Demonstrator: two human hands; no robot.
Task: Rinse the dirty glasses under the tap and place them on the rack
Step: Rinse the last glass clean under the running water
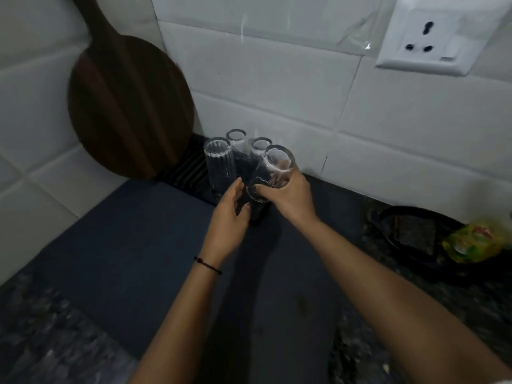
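Note:
Three clear glasses stand upside down on a dark ribbed rack (185, 170) against the tiled wall: a ribbed one (219, 164) at the left and two plainer ones (236, 135) (261, 144) behind. My right hand (288, 196) grips a fourth clear glass (273, 169), tilted, with its base pointing up and away, just right of the standing ones. My left hand (230, 214) is spread with fingers apart beside the lower end of that glass and holds nothing. No tap is in view.
A round dark wooden board (127, 106) leans in the corner left of the rack. A dark blue mat (124, 245) covers the speckled counter. At the right sit a black pan (415, 234) and a yellow-green packet (473, 239). A wall socket (432, 37) is upper right.

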